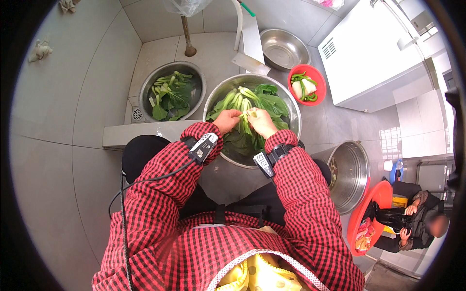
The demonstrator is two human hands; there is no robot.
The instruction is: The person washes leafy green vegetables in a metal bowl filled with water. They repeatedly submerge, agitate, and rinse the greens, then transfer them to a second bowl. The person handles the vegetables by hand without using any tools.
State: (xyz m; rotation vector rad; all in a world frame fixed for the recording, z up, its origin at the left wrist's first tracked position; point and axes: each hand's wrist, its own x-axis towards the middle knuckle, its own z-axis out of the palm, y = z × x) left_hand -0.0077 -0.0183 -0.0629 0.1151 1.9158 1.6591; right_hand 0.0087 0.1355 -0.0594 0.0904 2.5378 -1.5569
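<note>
A large metal basin (296, 125) sits on the floor before me, with leafy greens with pale stalks (271, 103) in it. Over its middle, my left hand (228, 120) pinches a pale green stalk at its left side. Close by on the right, my right hand (261, 122) has its fingers closed on the base of the same bunch of greens. The leaves hang down below both hands. A smaller metal basin (143, 96) to the left holds more greens in water.
A cleaver (251, 63) lies behind the large basin, near a red bowl (321, 95) of green peppers and white pieces. Farther back is a metal basin (285, 49). A metal bucket (355, 182) stands at right, and a person (418, 218) sits beside a red tub (353, 232).
</note>
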